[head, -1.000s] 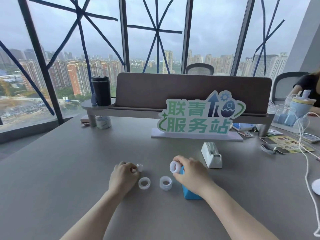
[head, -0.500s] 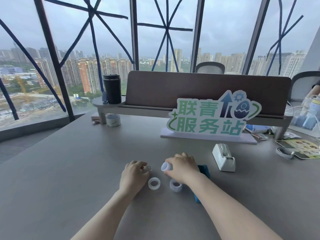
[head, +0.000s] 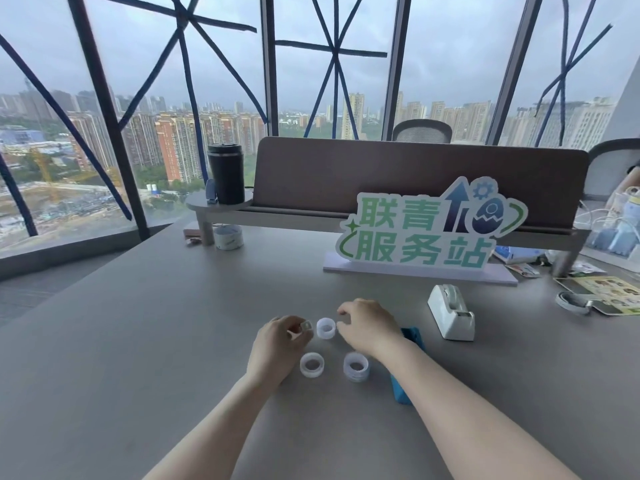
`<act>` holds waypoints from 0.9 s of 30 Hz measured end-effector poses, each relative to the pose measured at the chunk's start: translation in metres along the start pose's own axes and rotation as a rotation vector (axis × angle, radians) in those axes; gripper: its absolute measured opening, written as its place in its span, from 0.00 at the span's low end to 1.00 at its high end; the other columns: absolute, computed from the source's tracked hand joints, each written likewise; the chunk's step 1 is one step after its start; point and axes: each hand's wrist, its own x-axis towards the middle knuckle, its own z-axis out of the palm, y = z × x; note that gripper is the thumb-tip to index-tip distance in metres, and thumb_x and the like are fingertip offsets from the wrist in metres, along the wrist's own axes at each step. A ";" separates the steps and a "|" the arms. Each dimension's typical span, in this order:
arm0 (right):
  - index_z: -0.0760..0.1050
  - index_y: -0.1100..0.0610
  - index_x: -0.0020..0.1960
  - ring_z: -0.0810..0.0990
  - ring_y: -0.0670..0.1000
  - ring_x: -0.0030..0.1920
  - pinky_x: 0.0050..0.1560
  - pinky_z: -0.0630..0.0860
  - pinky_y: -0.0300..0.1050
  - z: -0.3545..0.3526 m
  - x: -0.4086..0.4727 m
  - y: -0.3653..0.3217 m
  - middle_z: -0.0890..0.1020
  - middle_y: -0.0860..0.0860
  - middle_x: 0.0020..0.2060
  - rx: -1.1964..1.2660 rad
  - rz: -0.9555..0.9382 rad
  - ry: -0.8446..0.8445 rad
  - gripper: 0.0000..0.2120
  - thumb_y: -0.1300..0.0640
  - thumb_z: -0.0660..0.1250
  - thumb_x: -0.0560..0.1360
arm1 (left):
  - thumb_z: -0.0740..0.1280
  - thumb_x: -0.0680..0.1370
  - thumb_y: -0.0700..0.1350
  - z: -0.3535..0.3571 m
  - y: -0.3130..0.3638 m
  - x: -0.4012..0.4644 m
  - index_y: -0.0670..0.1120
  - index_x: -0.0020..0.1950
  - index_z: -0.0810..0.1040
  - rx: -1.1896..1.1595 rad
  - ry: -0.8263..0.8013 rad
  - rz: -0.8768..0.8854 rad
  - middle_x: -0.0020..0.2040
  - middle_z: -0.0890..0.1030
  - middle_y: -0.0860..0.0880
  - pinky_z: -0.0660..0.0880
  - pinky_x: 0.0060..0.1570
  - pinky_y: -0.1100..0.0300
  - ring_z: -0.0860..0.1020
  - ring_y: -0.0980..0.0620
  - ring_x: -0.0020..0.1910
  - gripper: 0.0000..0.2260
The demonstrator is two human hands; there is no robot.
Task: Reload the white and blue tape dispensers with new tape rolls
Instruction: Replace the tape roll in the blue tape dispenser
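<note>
Now both hands work over the grey tabletop [head: 138, 341], well back from its near edge. Left hand [head: 277, 351] is curled, its thumb and forefinger pinching a small pale piece [head: 305, 326] whose kind I cannot tell. Right hand [head: 370, 327] hovers with fingers bent and loosely spread, fingertips just beside a small clear tape roll [head: 326, 328]; whether they touch it cannot be told. That roll stands between the two hands with its hole facing roughly toward the camera. Two more clear rolls lie flat nearer the person, holes up: one [head: 312, 364] close to the left hand, the other [head: 356, 366] just beside the right wrist. Blue tape dispenser [head: 403, 386] sits partly hidden under the right forearm, its long axis running from the near edge toward the far edge. White tape dispenser [head: 451, 312] stands upright to the right of the hands, apart from them, its long axis running likewise and slightly angled, with its lower end nearest the person. Farther back stands a green-lettered sign [head: 426, 233], and a black tumbler [head: 225, 173] rests on a raised shelf [head: 221, 206] toward the far left.
</note>
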 end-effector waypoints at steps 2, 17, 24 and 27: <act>0.81 0.52 0.54 0.80 0.52 0.51 0.53 0.76 0.48 -0.009 -0.009 -0.001 0.84 0.49 0.52 0.226 -0.003 0.025 0.14 0.48 0.61 0.77 | 0.70 0.73 0.51 -0.001 0.012 -0.003 0.53 0.45 0.83 -0.056 -0.032 0.044 0.38 0.82 0.54 0.71 0.39 0.64 0.78 0.57 0.38 0.04; 0.81 0.59 0.43 0.73 0.44 0.27 0.29 0.70 0.37 -0.046 -0.069 0.044 0.81 0.49 0.34 0.725 0.139 0.098 0.10 0.53 0.75 0.69 | 0.72 0.68 0.57 0.020 0.053 -0.032 0.54 0.61 0.77 0.175 -0.263 0.130 0.56 0.78 0.54 0.72 0.53 0.60 0.75 0.54 0.54 0.23; 0.82 0.56 0.42 0.72 0.44 0.29 0.30 0.71 0.36 -0.045 -0.091 0.060 0.81 0.49 0.35 0.812 0.163 0.157 0.04 0.55 0.73 0.73 | 0.67 0.68 0.62 0.031 0.060 -0.039 0.58 0.63 0.75 0.459 -0.294 0.222 0.63 0.75 0.56 0.63 0.61 0.58 0.65 0.51 0.68 0.24; 0.82 0.56 0.42 0.72 0.44 0.29 0.30 0.71 0.37 -0.044 -0.093 0.062 0.80 0.49 0.35 0.806 0.158 0.180 0.04 0.56 0.72 0.73 | 0.68 0.68 0.59 0.033 0.063 -0.045 0.59 0.60 0.75 0.363 -0.249 0.236 0.57 0.77 0.58 0.67 0.58 0.59 0.68 0.53 0.64 0.20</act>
